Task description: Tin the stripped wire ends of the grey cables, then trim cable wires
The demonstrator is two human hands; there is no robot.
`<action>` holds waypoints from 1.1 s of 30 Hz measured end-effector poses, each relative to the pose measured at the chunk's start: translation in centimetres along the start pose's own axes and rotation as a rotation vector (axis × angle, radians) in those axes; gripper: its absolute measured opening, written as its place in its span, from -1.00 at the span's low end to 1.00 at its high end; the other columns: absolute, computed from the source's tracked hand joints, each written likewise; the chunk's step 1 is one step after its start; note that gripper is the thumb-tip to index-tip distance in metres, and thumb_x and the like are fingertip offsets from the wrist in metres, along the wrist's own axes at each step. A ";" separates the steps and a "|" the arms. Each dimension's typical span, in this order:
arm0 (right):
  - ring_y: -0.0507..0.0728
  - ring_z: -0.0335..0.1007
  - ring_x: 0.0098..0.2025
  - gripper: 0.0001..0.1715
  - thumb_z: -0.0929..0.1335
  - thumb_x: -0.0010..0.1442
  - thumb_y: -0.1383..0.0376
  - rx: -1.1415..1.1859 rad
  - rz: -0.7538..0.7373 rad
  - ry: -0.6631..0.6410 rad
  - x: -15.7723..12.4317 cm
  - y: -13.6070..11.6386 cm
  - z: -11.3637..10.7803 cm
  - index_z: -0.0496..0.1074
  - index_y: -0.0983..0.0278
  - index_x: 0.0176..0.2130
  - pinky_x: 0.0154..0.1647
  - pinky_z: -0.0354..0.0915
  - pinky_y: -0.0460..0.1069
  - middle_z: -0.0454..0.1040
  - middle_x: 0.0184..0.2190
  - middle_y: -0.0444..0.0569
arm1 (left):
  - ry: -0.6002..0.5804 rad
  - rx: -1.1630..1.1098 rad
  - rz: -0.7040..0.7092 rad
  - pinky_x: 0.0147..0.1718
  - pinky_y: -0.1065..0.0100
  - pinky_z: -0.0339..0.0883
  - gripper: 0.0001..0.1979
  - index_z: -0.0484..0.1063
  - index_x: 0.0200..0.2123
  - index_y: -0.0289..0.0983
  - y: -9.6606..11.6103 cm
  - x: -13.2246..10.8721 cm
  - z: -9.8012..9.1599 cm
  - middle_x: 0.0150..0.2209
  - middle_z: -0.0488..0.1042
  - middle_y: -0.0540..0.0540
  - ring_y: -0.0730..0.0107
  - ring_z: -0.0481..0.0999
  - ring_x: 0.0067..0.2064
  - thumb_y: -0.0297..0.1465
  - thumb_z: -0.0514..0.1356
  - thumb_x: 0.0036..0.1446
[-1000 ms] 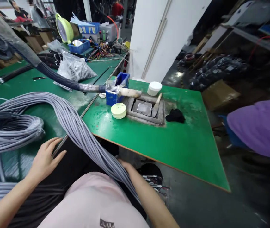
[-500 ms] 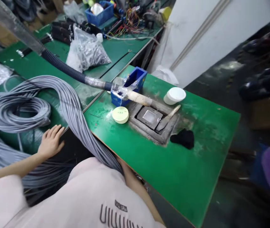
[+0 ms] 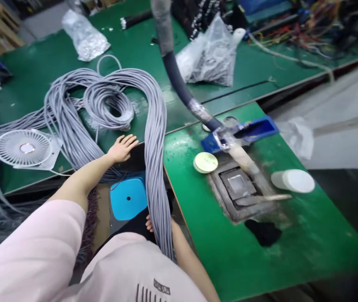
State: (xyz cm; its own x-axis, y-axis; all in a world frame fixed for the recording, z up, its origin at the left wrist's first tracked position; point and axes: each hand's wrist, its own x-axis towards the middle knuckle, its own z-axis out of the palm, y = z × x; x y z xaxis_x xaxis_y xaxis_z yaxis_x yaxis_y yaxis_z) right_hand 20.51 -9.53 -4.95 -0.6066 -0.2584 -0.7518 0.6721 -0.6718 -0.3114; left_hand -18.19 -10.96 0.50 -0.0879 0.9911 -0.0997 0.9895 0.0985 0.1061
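Nearest to me, the right hand's fingers (image 3: 149,223) touch the lower part of the grey cable bundle (image 3: 155,167); I cannot tell if they grip. Its long axis runs forward to the coils (image 3: 108,105) on the green tabletop (image 3: 40,71). The left hand (image 3: 122,149) lies open, fingers wide, near the bundle on its left side.

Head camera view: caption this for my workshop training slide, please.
Right hand holds a long grey cable bundle; open left hand lies at the edge of a green workbench.
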 end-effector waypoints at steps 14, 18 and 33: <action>0.29 0.45 -0.14 0.29 -0.01 -0.28 -0.56 0.229 -0.209 0.061 -2.8 4.1 -0.5 0.49 0.24 -0.05 -0.21 0.38 0.17 0.35 0.11 0.27 | 0.285 -0.847 -0.275 0.32 -0.01 -0.49 -0.23 0.18 0.24 -0.40 3.3 -1.4 -0.2 0.36 0.02 -0.31 0.04 -0.13 0.40 -0.39 0.24 -0.08; 0.23 0.48 -0.19 0.23 0.01 -0.16 -0.51 0.239 -0.213 0.058 -3.5 3.6 -0.7 0.52 0.32 -0.06 -0.25 0.41 0.12 0.37 0.10 0.29 | 0.561 -1.593 -0.447 0.25 -0.02 0.02 -0.33 0.23 0.22 -0.28 9.1 -7.6 -2.4 0.31 0.17 -0.23 0.10 0.10 0.35 0.00 -0.18 0.23; 0.15 0.53 -0.21 0.14 -0.24 0.09 -0.28 0.105 -0.203 0.304 -2.4 2.9 3.6 0.53 0.22 -0.13 -0.20 0.35 0.10 0.32 0.14 0.37 | 0.424 -1.848 -0.583 0.09 0.09 0.28 0.02 -0.07 0.35 -0.35 10.9 -24.9 -5.2 0.36 0.03 -0.26 0.13 0.14 0.33 0.07 -0.72 0.06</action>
State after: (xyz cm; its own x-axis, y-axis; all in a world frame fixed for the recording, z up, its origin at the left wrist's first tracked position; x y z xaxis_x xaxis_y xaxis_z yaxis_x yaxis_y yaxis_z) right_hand 22.37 -13.38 -1.96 -0.5588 0.0942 -0.8239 0.4945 -0.7597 -0.4223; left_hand -5.83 -34.06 9.32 -0.5926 0.7368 -0.3255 -0.4413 0.0411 0.8964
